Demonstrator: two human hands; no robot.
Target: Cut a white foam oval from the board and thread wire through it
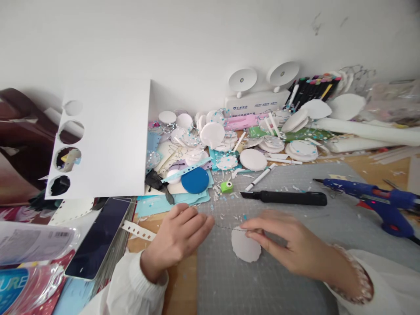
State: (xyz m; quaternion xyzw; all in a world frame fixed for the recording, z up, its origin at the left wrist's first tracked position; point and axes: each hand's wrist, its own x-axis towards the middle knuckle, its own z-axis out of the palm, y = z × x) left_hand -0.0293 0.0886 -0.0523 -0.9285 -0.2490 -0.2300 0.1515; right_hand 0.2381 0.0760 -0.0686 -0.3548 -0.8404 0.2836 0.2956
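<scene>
A thin dark strand, wire or thread (pixel 228 227), stretches between my two hands above the grey cutting mat (pixel 223 284). My left hand (pixel 180 238) is closed, its fingers curled around one end of the strand. With thumb and forefinger my right hand (pixel 278 240) pinches the other end. Just beneath the right fingertips lies a white disc (pixel 246 247) with a rough-cut edge, flat on the mat. Whether the fingers touch the disc, I cannot tell. Beyond the hands are a black utility knife (pixel 285 198), a small green paper punch (pixel 226 187) and a white pen (pixel 261 176).
A blue glue gun (pixel 377 197) rests at the right. White discs with blue-dotted trim (pixel 213 133) pile up at the back near a two-headed lamp (pixel 259 98). A white board with round holes (pixel 111 140) stands at left, above a phone (pixel 98 238). A blue disc (pixel 194 180) lies mid-table.
</scene>
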